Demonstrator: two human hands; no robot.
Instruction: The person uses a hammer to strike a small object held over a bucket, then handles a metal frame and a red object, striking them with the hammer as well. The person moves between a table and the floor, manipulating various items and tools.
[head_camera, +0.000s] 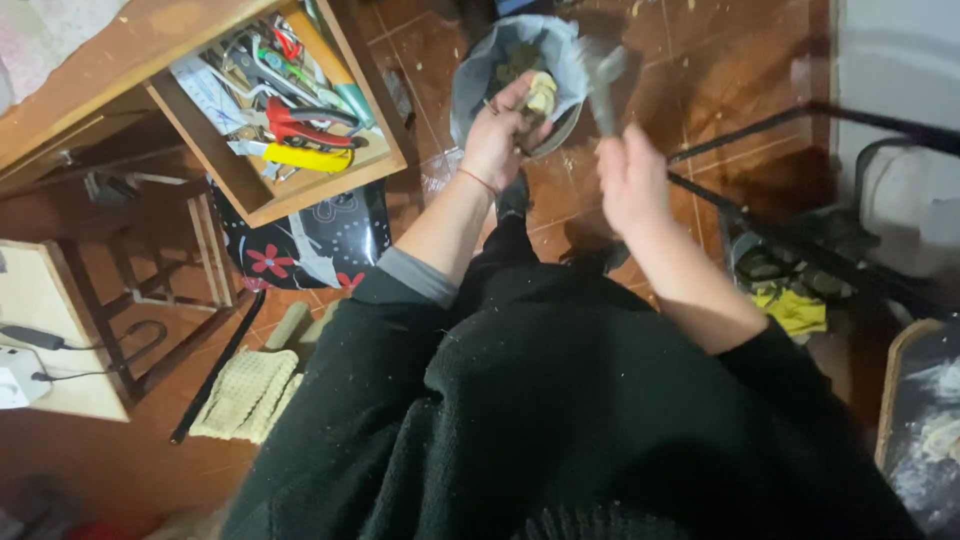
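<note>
While the left hand (497, 130) grips a pale chunk (541, 93) over the lined bin (478, 70) on the tiled floor, the right hand (628, 178) is clenched around a blurred metal tool (604, 75) just beside it.

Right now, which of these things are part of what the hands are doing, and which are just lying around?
In use:
left hand
pale chunk it holds
right hand
blurred metal tool
lined bin below

Lying about:
open drawer of tools
flowered bag
knitted cloth
yellow rag
</note>
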